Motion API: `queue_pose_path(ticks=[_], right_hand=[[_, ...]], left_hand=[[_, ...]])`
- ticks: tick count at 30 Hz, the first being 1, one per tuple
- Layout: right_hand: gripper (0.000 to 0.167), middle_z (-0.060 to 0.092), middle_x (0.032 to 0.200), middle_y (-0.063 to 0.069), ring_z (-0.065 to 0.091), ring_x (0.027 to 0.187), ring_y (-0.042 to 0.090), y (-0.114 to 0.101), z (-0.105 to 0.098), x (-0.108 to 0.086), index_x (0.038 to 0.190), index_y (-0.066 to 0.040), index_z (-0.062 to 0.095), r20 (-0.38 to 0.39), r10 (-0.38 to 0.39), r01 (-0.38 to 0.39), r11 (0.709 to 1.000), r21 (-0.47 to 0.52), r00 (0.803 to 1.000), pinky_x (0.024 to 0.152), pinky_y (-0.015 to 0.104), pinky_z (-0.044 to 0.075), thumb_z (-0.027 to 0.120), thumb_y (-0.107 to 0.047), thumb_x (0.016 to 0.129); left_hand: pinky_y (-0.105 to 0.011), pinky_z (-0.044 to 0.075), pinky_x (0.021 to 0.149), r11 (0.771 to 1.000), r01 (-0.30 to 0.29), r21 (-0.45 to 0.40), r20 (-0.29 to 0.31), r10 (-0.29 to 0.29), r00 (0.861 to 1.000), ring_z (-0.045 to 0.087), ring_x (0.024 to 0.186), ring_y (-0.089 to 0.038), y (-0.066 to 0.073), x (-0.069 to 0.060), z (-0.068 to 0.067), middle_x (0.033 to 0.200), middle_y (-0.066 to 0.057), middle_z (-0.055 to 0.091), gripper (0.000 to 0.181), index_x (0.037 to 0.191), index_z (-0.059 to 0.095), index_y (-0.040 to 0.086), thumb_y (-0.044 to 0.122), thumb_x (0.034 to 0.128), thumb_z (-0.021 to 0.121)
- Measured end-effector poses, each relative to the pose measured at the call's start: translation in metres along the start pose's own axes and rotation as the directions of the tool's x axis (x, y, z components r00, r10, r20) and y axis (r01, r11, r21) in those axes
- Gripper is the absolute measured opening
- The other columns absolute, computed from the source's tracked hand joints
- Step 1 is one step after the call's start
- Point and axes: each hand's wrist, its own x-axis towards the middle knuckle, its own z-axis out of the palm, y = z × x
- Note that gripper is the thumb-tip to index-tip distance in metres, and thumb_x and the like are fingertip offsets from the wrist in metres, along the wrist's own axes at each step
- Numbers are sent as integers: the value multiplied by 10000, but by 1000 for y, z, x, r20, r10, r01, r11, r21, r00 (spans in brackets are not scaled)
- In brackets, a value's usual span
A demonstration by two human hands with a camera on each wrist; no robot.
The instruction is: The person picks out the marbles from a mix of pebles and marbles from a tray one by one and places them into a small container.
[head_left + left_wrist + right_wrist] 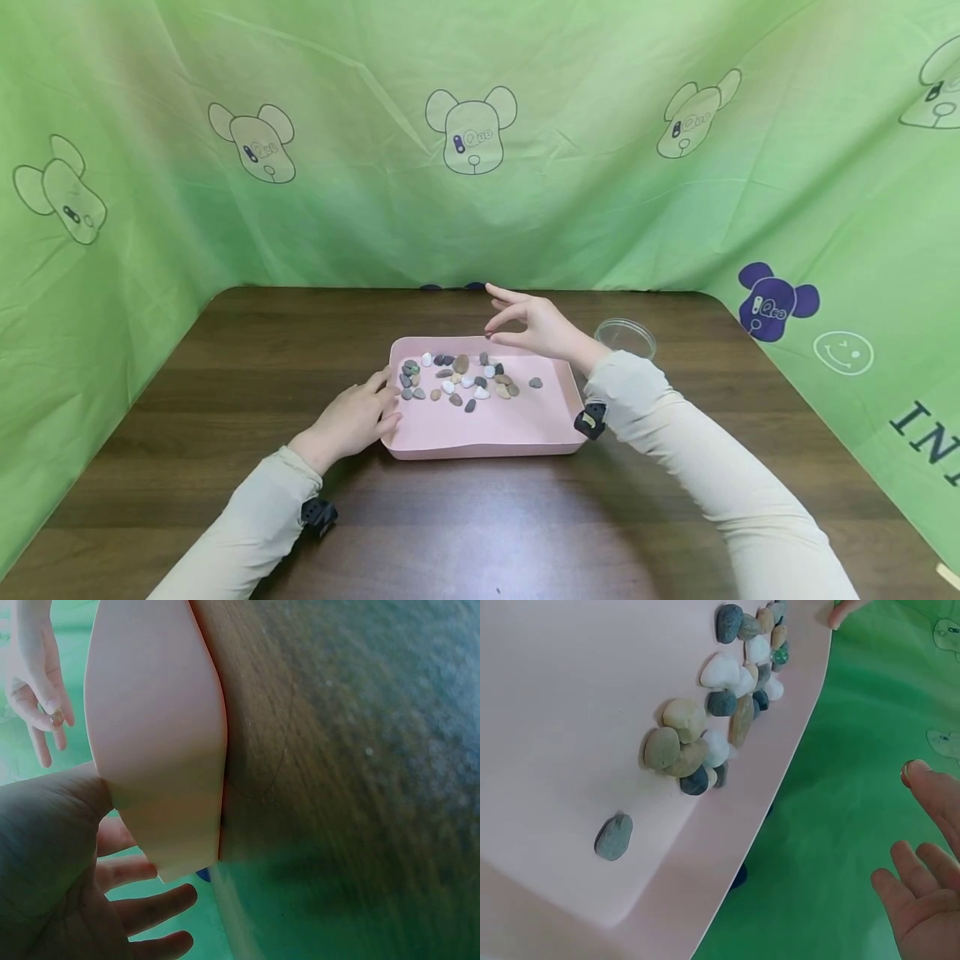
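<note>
A pink tray (517,425) on the table holds several grey, white, tan and dark pebbles (684,720), mostly grouped in its left and middle part. A green glass marble (780,656) lies among them, and one grey pebble (614,838) sits apart. Above the tray's far rim, my right hand (543,325) pinches a small reddish-brown marble (56,718) between thumb and a finger, its other fingers extended. My left hand (356,421) rests at the tray's left rim, fingers loosely spread and touching it.
A clear round shallow dish or lid (626,337) lies on the table behind the tray's right corner, close to my right forearm. The brown wooden table (247,392) meets a green printed cloth (360,225) at the back and sides.
</note>
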Motion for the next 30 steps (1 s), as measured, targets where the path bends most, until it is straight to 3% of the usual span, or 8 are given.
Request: queue_pose_path(ticks=[14, 30], right_hand=[[138, 322, 1507, 154, 494, 1266, 307, 1, -10, -17, 942, -56, 733, -14, 27, -27, 999, -19, 1000, 1022, 433, 421, 698, -96, 815], [137, 293, 1518, 165, 464, 1289, 324, 7, -15, -34, 949, -30, 728, -32, 94, -92, 994, 63, 995, 1045, 440, 392, 684, -63, 823]], left_hand=[[-555, 416, 990, 1000, -1, 5, -2, 1, 1000, 556, 1163, -383, 0, 0, -1, 1415, -262, 404, 400, 1195, 589, -27, 247, 903, 574], [-556, 405, 1002, 1000, 2, -1, 2, -2, 1000, 553, 1169, -379, -1, 1, 0, 1411, -265, 405, 394, 1195, 587, -25, 237, 901, 577]])
